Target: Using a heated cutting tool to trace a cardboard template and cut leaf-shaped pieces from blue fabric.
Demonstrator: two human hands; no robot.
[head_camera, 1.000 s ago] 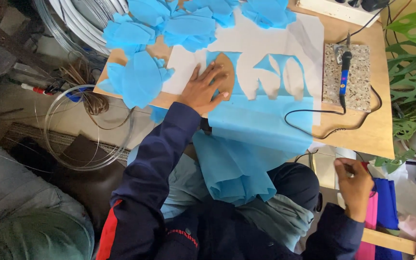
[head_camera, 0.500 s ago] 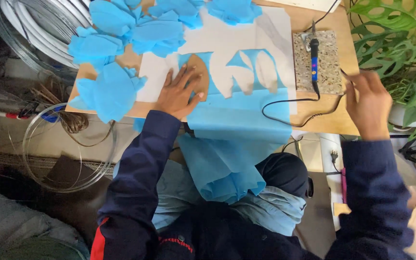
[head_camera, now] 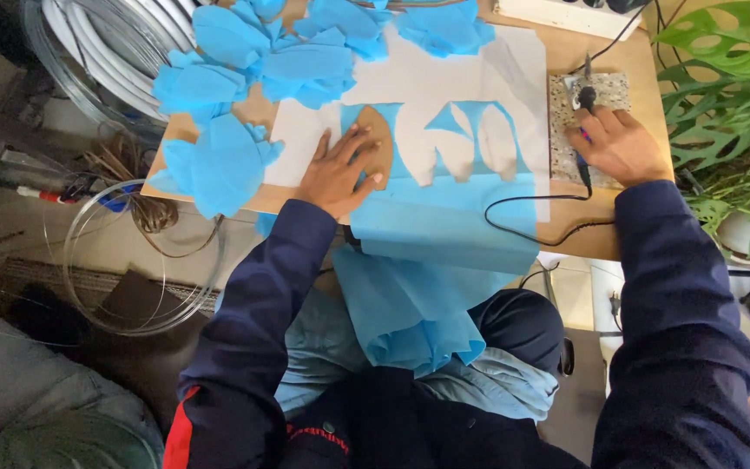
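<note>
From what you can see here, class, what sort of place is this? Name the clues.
Probably a small home craft workspace. Cut blue fabric pieces lie on a wooden board, a white template covers blue fabric, the right hand rests on a corded tool, and wire coils lie on the floor.

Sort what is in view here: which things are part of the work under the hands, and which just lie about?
In use:
- left hand pressing the white paper stencil
- blue fabric sheet under it
- right hand on the black corded hot-cutting pen
- speckled stone slab
- wooden board

Lying about:
- cut blue fabric petals
- clear tubing coil
- green leafy plant
</note>
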